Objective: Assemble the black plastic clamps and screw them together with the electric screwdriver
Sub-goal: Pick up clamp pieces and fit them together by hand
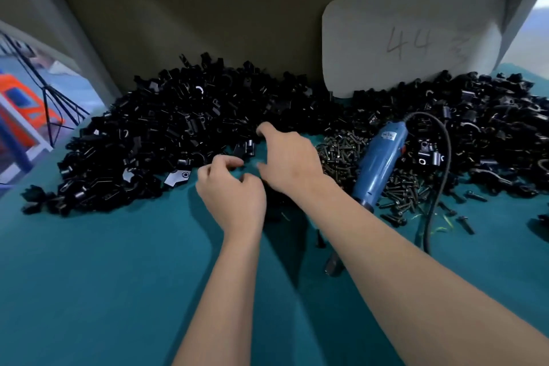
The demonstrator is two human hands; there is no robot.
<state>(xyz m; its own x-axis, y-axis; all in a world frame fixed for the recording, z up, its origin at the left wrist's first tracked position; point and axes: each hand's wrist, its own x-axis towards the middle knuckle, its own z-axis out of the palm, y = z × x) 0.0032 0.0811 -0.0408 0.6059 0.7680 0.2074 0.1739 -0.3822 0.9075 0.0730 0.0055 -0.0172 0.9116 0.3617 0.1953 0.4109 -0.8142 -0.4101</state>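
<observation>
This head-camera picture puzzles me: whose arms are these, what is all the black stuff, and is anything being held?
No machine here: a person wears a camera on the head, looking down at two bare arms. The left hand and right hand hover, fingers loosely curled, at the edge of a big heap of black plastic clamp parts; neither visibly holds anything. To the right lie a pile of dark metal screws and a blue corded electric screwdriver, all on a teal cloth-covered table. Another black heap sits far right.
</observation>
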